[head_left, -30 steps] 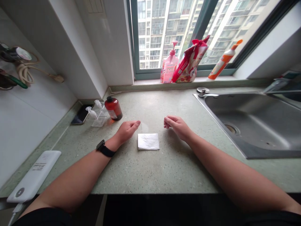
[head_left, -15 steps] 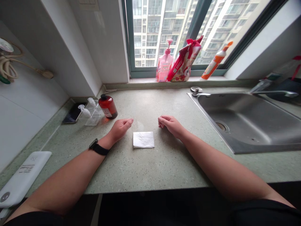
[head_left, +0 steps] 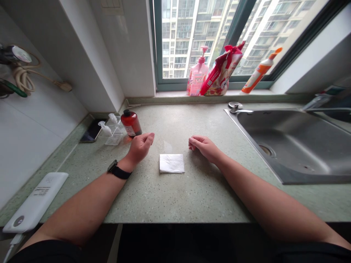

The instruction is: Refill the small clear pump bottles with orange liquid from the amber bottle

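Note:
A folded white paper tissue (head_left: 172,163) lies flat on the speckled green counter (head_left: 175,204), between my hands. To its left is my left hand (head_left: 140,148), closed in a loose fist just in front of a red-brown bottle (head_left: 131,123) with a black cap. My right hand (head_left: 203,146) rests on its side at the tissue's upper right, fingers curled in. Nothing shows in either fist, and neither touches the tissue. A faint pale patch (head_left: 168,147), perhaps moisture, marks the counter above the tissue.
Left of the bottle stand a clear plastic holder with white-nozzled pieces (head_left: 114,133) and a dark phone (head_left: 94,130). A white power bank (head_left: 37,201) lies at the left edge. A steel sink (head_left: 297,146) fills the right. A pink pump bottle (head_left: 196,76) stands on the sill.
The view has swung slightly left, so everything sits further right. My left hand has tilted up and moved a little nearer the bottle. My right hand and the tissue stay in place.

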`<state>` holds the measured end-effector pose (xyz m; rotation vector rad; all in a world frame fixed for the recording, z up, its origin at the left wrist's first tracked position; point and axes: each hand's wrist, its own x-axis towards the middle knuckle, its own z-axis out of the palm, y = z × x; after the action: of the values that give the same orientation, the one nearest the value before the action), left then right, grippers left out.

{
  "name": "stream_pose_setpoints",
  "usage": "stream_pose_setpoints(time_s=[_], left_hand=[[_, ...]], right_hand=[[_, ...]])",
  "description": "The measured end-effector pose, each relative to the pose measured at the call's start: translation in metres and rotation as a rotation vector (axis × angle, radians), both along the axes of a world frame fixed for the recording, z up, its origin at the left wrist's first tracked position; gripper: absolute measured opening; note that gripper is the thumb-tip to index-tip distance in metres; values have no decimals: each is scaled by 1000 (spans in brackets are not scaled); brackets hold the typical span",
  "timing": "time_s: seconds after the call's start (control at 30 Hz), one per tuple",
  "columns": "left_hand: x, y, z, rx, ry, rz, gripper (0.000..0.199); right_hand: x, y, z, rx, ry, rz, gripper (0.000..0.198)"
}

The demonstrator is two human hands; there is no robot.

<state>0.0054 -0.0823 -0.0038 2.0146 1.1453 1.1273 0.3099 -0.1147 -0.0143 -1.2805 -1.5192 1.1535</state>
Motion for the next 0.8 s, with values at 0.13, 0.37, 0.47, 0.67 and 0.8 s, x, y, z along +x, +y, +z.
stream_pose_setpoints(time_s=[0.13,0.37,0.47,0.67,0.8], left_hand=[[-14,9,4,405,-68,307,22],[-44,44,-6,491,-41,508,91],[-49,57,-16,343,-94,496,98],[-49,68,-25,132,-109,491,103],[-47,67,-25,74,-96,517,95]], right_hand=[[1,0,0,-12,-18,5,55],[2,0,1,-24,-50,17,57],[1,-1,2,-35,-64,21,57],[1,-1,1,-51,-86,25,55],[1,-1,0,-53,-107,26,53]])
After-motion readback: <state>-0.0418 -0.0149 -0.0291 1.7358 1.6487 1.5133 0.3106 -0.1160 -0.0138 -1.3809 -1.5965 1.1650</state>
